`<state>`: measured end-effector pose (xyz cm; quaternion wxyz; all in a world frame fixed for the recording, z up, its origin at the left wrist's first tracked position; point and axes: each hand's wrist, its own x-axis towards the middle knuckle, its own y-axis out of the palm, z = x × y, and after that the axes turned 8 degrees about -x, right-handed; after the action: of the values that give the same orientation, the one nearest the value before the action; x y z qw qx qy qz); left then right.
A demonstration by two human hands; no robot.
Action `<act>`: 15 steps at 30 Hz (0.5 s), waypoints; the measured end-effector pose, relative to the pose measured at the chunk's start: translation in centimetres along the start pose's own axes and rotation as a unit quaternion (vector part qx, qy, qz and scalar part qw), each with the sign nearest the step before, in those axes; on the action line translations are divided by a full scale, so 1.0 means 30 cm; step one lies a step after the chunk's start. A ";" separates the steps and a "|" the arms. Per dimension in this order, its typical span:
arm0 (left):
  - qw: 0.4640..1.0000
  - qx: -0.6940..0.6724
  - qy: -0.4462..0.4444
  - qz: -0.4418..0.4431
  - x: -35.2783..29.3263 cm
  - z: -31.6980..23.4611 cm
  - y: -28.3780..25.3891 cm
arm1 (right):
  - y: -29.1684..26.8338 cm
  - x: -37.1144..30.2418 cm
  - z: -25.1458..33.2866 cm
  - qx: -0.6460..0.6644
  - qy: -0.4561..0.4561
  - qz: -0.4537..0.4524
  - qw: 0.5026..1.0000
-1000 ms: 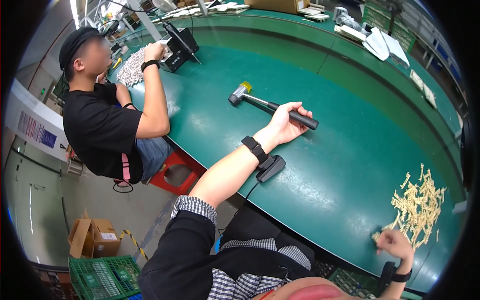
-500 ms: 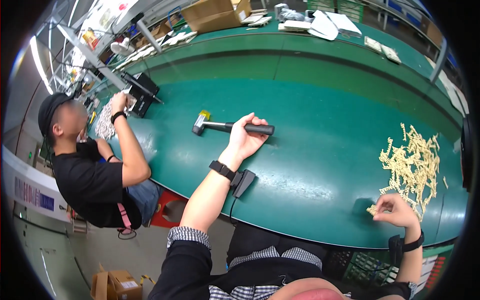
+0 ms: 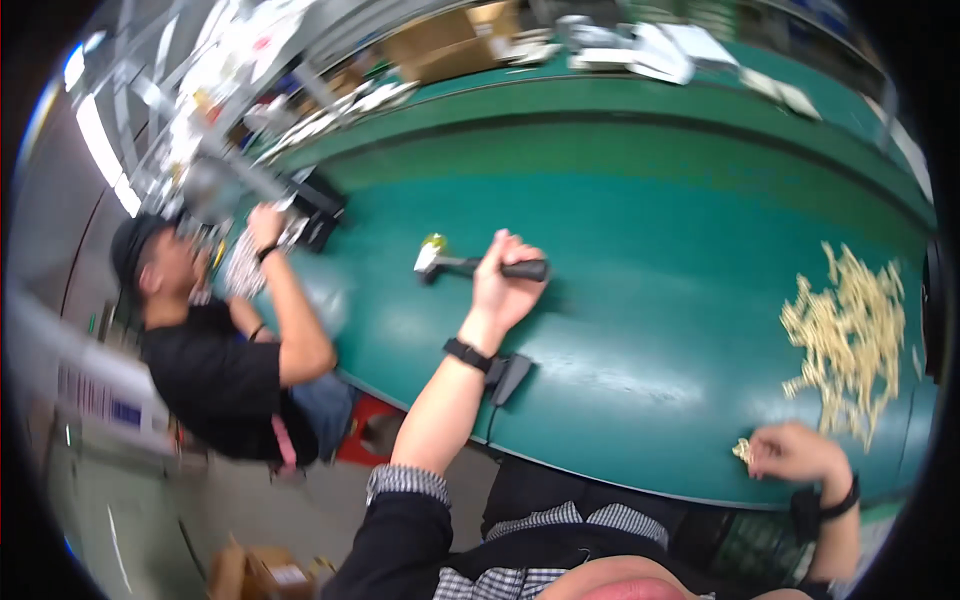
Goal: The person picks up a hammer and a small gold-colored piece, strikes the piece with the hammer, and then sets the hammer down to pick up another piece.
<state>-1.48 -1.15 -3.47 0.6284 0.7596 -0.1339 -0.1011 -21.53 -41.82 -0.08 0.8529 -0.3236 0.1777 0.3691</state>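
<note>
My left hand is closed round the black handle of a hammer, whose head, yellow on one side and dark on the other, points left over the green table. At the right, near the table's front edge, my right hand has its fingers pinched on a small cream-coloured twisted piece. Motion blurs this hand a little. Just beyond it lies a loose pile of similar cream-coloured pieces.
A person in a black cap and shirt works at the table's left, by a black device and a heap of small pale pieces. An open cardboard box and white flat items stand on the far shelf.
The whole view has shifted, with most things lying farther right in the picture. My right hand has drawn slightly nearer the front edge, away from the pile. My left hand still grips the hammer.
</note>
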 end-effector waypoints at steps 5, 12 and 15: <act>0.994 0.023 0.021 0.103 -0.007 0.022 0.057 | 0.015 -0.023 -0.091 0.081 0.016 0.005 0.997; 0.884 0.410 0.168 0.151 -0.022 -0.017 0.034 | 0.026 -0.009 -0.039 0.105 0.039 0.015 0.994; 0.895 0.384 0.225 0.043 -0.030 -0.001 0.046 | 0.006 0.001 0.039 0.095 0.033 0.058 0.993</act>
<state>-2.43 -1.08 -2.11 0.3051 0.9376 -0.0501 0.1590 -21.57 -40.91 0.69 0.8505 -0.2420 0.2587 0.3887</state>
